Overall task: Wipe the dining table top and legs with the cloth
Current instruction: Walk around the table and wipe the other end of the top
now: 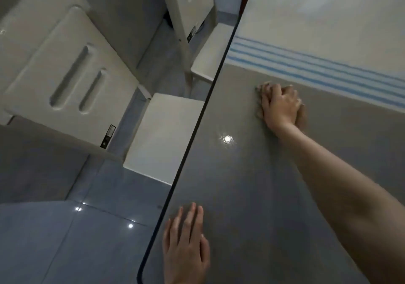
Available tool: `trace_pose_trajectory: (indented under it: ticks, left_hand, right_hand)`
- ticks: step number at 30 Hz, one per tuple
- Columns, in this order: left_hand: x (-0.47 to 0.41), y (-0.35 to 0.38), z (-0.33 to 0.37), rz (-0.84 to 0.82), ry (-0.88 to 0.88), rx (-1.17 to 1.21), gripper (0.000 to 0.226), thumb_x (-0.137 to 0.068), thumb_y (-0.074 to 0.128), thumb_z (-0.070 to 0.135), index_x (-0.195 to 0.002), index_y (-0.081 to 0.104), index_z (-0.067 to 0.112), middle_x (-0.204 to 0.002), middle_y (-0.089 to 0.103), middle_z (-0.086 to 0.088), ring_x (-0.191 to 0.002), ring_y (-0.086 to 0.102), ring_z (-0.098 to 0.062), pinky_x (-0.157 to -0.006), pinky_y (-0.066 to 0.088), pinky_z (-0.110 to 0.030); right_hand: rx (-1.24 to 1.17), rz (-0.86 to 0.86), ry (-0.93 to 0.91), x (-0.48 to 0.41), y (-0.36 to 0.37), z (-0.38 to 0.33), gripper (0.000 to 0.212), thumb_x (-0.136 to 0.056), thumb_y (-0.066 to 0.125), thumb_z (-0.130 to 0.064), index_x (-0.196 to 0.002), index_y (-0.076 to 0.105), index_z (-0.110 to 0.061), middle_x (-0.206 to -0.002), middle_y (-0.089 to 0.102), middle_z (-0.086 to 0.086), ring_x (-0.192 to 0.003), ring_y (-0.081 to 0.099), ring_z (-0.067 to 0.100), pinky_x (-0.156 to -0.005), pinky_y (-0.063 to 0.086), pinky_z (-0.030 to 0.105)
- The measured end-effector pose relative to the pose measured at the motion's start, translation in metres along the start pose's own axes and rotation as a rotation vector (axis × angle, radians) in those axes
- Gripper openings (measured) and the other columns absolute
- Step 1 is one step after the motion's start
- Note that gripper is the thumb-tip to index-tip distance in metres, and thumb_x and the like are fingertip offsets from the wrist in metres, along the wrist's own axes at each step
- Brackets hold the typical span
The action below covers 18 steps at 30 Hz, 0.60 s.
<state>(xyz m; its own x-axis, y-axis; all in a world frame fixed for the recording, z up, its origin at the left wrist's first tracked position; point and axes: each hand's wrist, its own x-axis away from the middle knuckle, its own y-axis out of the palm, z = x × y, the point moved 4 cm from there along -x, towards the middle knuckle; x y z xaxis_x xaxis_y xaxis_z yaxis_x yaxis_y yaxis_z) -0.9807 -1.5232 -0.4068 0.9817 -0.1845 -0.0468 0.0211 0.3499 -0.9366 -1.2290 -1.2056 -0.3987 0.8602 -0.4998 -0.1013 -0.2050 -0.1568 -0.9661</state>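
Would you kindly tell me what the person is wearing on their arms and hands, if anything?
Nothing that shows. The right hand and the whole visible forearm are bare: no sleeve, glove, watch or bracelet. The left hand is also ungloved, with no ring visible; it is cut off near the wrist.

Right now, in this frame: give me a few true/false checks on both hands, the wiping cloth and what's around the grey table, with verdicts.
1. The left hand lies flat, fingers straight, on the glossy grey table top. True.
2. The right hand hangs empty above the table. False: it rests on the table top with its fingers curled over a bunched cloth.
3. A white fabric with blue stripes lies on the table beyond the right hand. True.
4. The white chairs stand to the right of the table. False: they stand on the tiled floor off its left edge.
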Motion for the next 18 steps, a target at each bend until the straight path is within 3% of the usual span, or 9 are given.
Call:
trace_pose_trajectory:
  ticks: [3,7,9,13,18]
  left_hand:
    - [0.000,0.002,0.000,0.029,0.014,-0.036,0.053,-0.076,0.047,0.024,-0.127,0.061,0.020,-0.134,0.058,0.004,-0.127,0.047,-0.020,-0.103,0.038,-0.046]
    - [0.003,0.001,-0.001,-0.002,-0.006,-0.031,0.056,-0.073,0.047,0.026,-0.125,0.063,0.021,-0.134,0.057,0.004,-0.126,0.047,-0.020,-0.100,0.039,-0.046]
    - [0.000,-0.002,0.002,-0.011,-0.020,-0.013,0.054,-0.075,0.046,0.026,-0.127,0.061,0.021,-0.134,0.057,0.005,-0.126,0.046,-0.020,-0.101,0.038,-0.046]
    - [-0.002,-0.002,0.002,-0.035,0.022,-0.028,0.055,-0.076,0.047,0.027,-0.129,0.059,0.020,-0.137,0.055,0.004,-0.129,0.044,-0.021,-0.103,0.036,-0.047]
    - [0.002,-0.001,-0.003,0.006,0.014,-0.031,0.053,-0.078,0.046,0.026,-0.129,0.059,0.021,-0.137,0.055,0.005,-0.130,0.044,-0.020,-0.103,0.036,-0.047]
  right_hand:
    - [-0.021,-0.072,-0.030,0.005,0.018,-0.070,0.032,-0.094,0.043,-0.038,-0.117,0.050,-0.017,-0.125,0.048,0.022,-0.116,0.042,0.039,-0.096,0.030,0.049]
    - [-0.055,-0.194,-0.540,0.125,0.013,-0.105,0.035,-0.095,0.044,-0.041,-0.118,0.051,-0.016,-0.112,0.051,0.015,-0.105,0.048,0.037,-0.089,0.037,0.047]
    - [-0.079,-0.196,-0.641,0.118,0.009,-0.088,0.035,-0.095,0.043,-0.042,-0.114,0.052,-0.015,-0.107,0.051,0.015,-0.100,0.050,0.037,-0.088,0.039,0.047]
    - [-0.005,-0.047,-0.391,0.024,0.020,-0.081,0.031,-0.096,0.045,-0.039,-0.114,0.051,-0.014,-0.113,0.049,0.021,-0.107,0.047,0.039,-0.093,0.036,0.049]
    - [0.007,-0.090,-0.169,-0.031,0.031,-0.099,0.036,-0.096,0.040,-0.037,-0.124,0.047,-0.014,-0.124,0.047,0.024,-0.118,0.041,0.040,-0.099,0.031,0.050]
